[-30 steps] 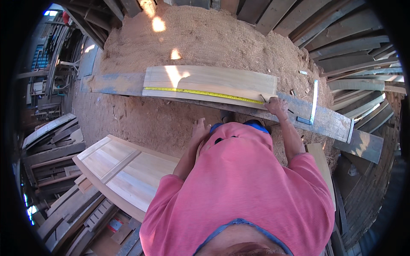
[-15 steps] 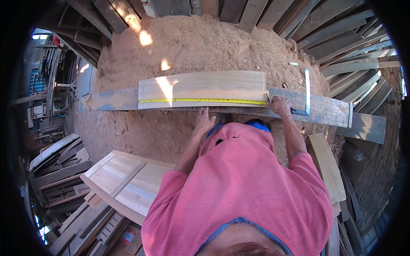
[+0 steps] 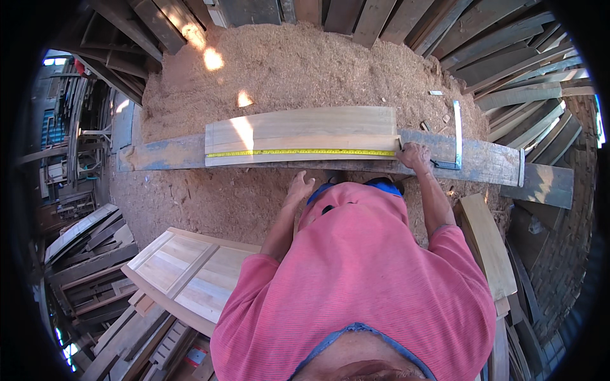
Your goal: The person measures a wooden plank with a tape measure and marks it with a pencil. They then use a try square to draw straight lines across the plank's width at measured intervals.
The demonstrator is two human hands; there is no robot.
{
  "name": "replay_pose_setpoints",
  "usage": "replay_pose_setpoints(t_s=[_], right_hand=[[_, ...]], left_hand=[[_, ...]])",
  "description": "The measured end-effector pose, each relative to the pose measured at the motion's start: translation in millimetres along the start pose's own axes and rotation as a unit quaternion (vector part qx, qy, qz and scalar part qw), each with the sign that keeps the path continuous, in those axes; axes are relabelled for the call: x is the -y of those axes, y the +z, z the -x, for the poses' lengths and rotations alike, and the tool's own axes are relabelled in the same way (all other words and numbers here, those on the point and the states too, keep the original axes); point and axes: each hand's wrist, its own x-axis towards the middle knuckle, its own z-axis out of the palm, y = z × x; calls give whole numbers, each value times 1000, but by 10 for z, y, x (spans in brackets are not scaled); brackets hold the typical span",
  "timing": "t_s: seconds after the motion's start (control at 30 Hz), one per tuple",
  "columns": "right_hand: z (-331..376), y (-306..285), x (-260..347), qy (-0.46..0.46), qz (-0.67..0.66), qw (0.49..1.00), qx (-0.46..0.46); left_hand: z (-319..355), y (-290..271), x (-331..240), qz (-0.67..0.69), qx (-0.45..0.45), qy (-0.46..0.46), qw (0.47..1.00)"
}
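The counter (image 3: 489, 166) supports the board (image 3: 311, 129), presumably keeping the tape (image 3: 305, 152) straight. We grip the tape's end in our right hand (image 3: 414, 157); our left hand (image 3: 300, 188) is loosely spread.

Tape measure (image 3: 298, 152): bright yellow, dark tick marks along its length. Board (image 3: 318, 124) under it: pale tan, faint lengthwise grain, whitish sun streak toward its left end. Counter (image 3: 168, 154): grey-brown, blotchy blue patches. Square at right: silvery-white blade (image 3: 457, 127), blue stock (image 3: 448, 165). Shirt (image 3: 362, 254): pink, fine stripes, blue collar (image 3: 356, 328). Framed panel (image 3: 219, 279), near left: cream and light tan. Sawdust floor (image 3: 318, 70): reddish tan, speckled. Stacked planks (image 3: 495, 41), far right: grey to brown.
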Motion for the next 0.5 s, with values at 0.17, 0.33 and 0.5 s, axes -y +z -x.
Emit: replay_pose_setpoints(t_s=[0.17, 0.33, 0.5], right_hand=[[26, -79, 33, 9, -9, 999, 33], [159, -29, 43, -29, 10, 999, 29], [338, 353, 89, -72, -6, 992, 105]], left_hand=[[-167, 60, 170, 1, -29, 34, 999], [-272, -40, 322, 466, 10, -35, 884], [-260, -415, 463, 707, -67, -70, 700]])
